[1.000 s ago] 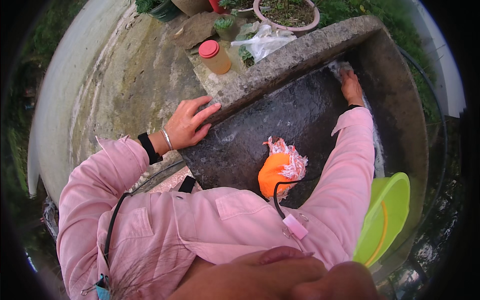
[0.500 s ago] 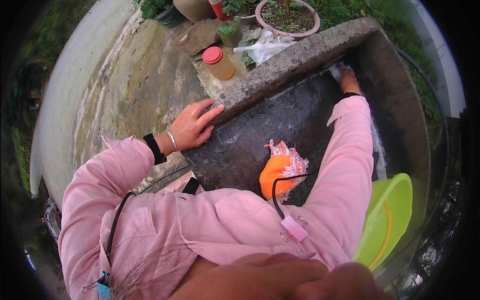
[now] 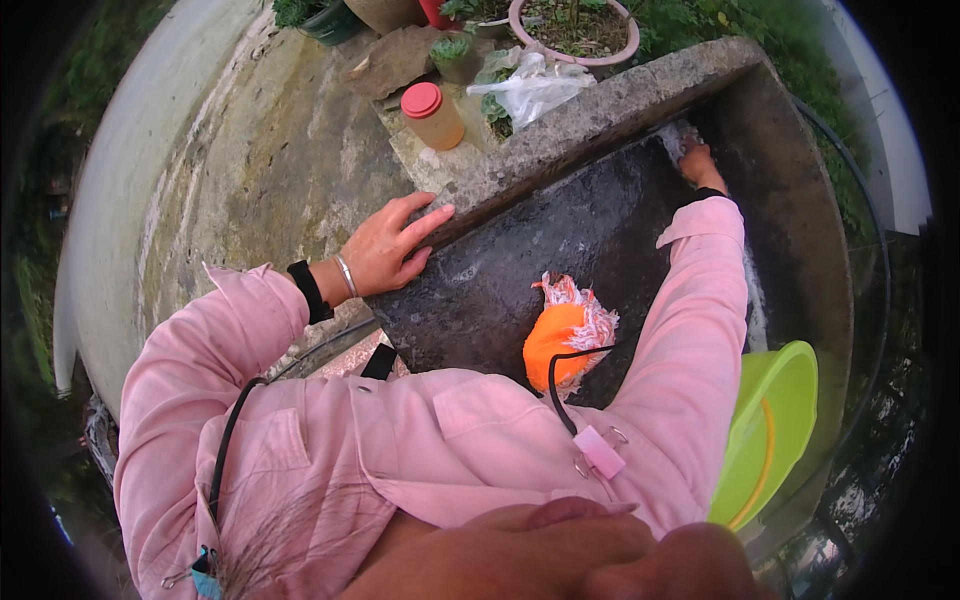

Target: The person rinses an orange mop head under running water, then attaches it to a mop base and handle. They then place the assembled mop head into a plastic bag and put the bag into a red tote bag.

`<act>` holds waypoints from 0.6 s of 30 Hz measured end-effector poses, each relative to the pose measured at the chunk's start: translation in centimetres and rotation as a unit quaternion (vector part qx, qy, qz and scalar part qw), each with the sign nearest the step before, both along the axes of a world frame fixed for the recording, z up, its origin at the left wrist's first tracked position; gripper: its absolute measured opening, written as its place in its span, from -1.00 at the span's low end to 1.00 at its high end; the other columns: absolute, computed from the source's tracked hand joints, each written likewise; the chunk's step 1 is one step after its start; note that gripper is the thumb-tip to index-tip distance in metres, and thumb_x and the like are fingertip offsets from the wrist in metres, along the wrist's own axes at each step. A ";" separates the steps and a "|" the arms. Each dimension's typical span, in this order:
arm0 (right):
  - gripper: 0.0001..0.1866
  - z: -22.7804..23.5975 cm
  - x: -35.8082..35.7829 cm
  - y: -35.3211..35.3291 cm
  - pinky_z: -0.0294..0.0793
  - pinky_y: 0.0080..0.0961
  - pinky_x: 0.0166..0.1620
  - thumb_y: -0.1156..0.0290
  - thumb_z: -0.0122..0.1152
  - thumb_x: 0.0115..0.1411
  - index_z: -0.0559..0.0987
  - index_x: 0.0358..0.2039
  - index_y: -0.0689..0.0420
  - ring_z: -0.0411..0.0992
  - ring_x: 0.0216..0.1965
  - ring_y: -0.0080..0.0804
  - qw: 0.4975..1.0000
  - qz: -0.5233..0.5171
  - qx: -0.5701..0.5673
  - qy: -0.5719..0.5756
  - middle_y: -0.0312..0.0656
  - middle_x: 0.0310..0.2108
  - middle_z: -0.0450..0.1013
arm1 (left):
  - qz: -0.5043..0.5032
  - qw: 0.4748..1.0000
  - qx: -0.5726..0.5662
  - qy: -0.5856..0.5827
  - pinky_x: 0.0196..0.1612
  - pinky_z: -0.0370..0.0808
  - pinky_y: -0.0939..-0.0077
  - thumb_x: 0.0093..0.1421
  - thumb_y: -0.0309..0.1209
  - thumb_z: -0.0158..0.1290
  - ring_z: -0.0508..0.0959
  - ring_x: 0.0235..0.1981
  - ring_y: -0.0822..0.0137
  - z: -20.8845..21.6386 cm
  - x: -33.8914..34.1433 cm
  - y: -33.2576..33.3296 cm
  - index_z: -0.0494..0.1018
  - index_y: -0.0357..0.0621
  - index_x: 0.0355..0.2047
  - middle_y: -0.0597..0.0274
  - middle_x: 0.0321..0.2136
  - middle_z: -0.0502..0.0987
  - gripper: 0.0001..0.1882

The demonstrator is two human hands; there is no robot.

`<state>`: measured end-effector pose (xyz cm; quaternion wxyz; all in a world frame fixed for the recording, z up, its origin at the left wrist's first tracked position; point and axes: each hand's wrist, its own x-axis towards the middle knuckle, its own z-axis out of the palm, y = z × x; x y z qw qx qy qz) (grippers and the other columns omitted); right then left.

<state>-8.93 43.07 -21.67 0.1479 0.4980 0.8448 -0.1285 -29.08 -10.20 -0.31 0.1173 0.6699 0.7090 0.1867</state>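
Observation:
My left hand (image 3: 392, 245) rests on the near-left end of the concrete sink's stone rim (image 3: 600, 120), fingers spread, with nothing in it. Down in the far right corner of the basin, my right hand (image 3: 698, 163) is bent with its fingers curled. Something white, water or a cloth, shows beside those fingers; what they hold is hidden. An orange cloth (image 3: 550, 335) with a white and red fringe lies bunched on the dark, wet basin floor (image 3: 480, 285), left of my right forearm.
A lime-green plastic basin (image 3: 775, 425) leans at the right. Beyond the rim stand a red-lidded jar (image 3: 432, 115), a white plastic bag (image 3: 545, 90) and a round pink planter (image 3: 610, 55). A black cable (image 3: 550, 385) hangs before my jacket. A hose (image 3: 850, 165) runs outside the right wall.
My right hand has shifted and turned slightly in the corner, with the wrist angled more to the right. My left hand stays on the rim. The view has moved a little.

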 end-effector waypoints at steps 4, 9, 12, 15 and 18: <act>-0.30 2.2 -0.4 -1.5 0.24 -0.20 0.19 0.42 0.05 0.06 0.18 0.26 -0.21 0.16 0.19 0.12 0.998 0.005 0.008 -0.057 0.02 0.23 0.08 | -0.002 1.000 -0.002 0.004 -0.03 0.42 0.25 -0.03 -0.49 0.11 0.39 -0.05 -0.03 0.0 0.0 0.0 0.19 0.02 0.19 -0.07 0.03 0.27 -0.29; -0.38 4.9 -1.3 -3.8 0.26 -0.23 0.17 0.43 0.02 0.10 0.23 0.22 -0.14 0.13 0.24 -0.04 0.994 0.055 0.024 -0.088 -0.07 0.28 0.05 | -0.001 1.000 0.010 0.012 -0.02 0.42 0.24 -0.01 -0.47 0.10 0.39 -0.05 -0.03 0.1 0.1 -0.2 0.19 0.02 0.19 -0.06 0.03 0.27 -0.31; -0.41 7.3 -0.8 -3.6 0.21 -0.28 0.21 0.50 -0.14 0.15 0.21 0.23 -0.13 0.13 0.24 -0.12 1.000 -0.010 -0.016 -0.016 -0.03 0.27 0.05 | 0.000 1.000 0.010 0.003 -0.02 0.42 0.24 0.00 -0.46 0.10 0.39 -0.04 -0.02 0.2 0.2 -0.3 0.19 0.03 0.19 -0.05 0.03 0.28 -0.31; -0.39 8.4 -0.4 -3.8 0.26 -0.22 0.18 0.52 -0.13 0.14 0.20 0.24 -0.18 0.19 0.20 0.00 1.000 -0.021 0.012 0.011 0.01 0.26 0.06 | 0.000 1.000 0.014 0.003 -0.01 0.42 0.25 -0.01 -0.46 0.11 0.39 -0.03 -0.01 0.1 0.1 -0.3 0.20 0.04 0.18 -0.04 0.02 0.28 -0.31; -0.37 7.5 -1.0 -4.8 0.29 -0.16 0.16 0.51 -0.12 0.15 0.17 0.25 -0.20 0.20 0.17 0.07 0.999 0.007 0.032 -0.040 0.01 0.26 0.06 | 0.004 1.000 0.011 0.002 -0.01 0.42 0.25 -0.01 -0.46 0.11 0.38 -0.02 -0.01 0.1 0.0 -0.4 0.20 0.04 0.18 -0.04 0.02 0.28 -0.31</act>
